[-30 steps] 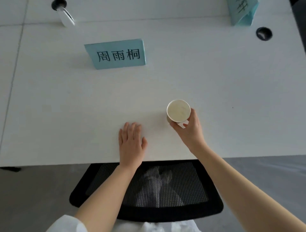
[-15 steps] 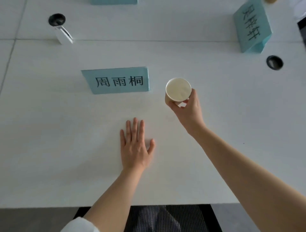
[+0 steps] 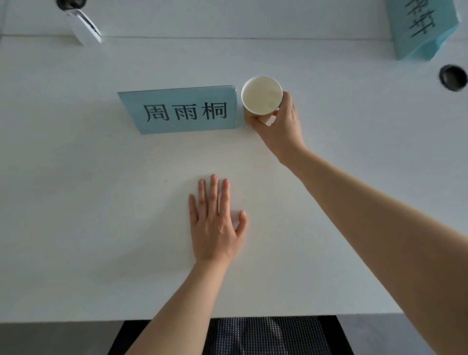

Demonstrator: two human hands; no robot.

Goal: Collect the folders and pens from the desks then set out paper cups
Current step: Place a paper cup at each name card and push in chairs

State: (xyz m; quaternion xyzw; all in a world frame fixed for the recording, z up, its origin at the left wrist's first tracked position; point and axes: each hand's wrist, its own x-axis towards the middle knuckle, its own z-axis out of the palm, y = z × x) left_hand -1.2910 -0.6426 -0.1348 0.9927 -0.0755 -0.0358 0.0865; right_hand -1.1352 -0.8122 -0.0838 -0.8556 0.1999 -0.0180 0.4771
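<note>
On the white surface point(image 3: 76, 202), right hand point(image 3: 281, 129) grips a paper cup point(image 3: 262, 95) from the near-right side: thumb curled round the cup's near wall, fingers wrapped on the far-right wall. Cup is upright, mouth up, pale inside, looks empty. It sits just beside the right end of a light-blue name card point(image 3: 182, 110), touching or nearly touching; cannot tell which. Cannot tell whether the cup's base is fully down on the surface, since the hand covers the lower part.

Name card stands tilted, black printed characters facing the camera.

Left hand point(image 3: 215, 223) lies flat, palm down, near the middle of the surface, fingers straight and slightly spread, thumb out to the right. Holds nothing. Well apart from the cup and from the card. Both forearms bare.

Far right corner: second light-blue name card point(image 3: 423, 27), partly cut by the frame edge, characters seen at an angle. Near it, a round dark cable hole point(image 3: 453, 77) in the surface. Far left: another dark cable hole point(image 3: 71, 3) at the top edge, with a small white angled object point(image 3: 84, 27) just in front of it; what it is cannot be told.

A seam line point(image 3: 253, 38) runs across the surface behind the card. Below the near edge, a black mesh chair back point(image 3: 266, 337) shows, with grey floor point(image 3: 50, 339) to the left.
</note>
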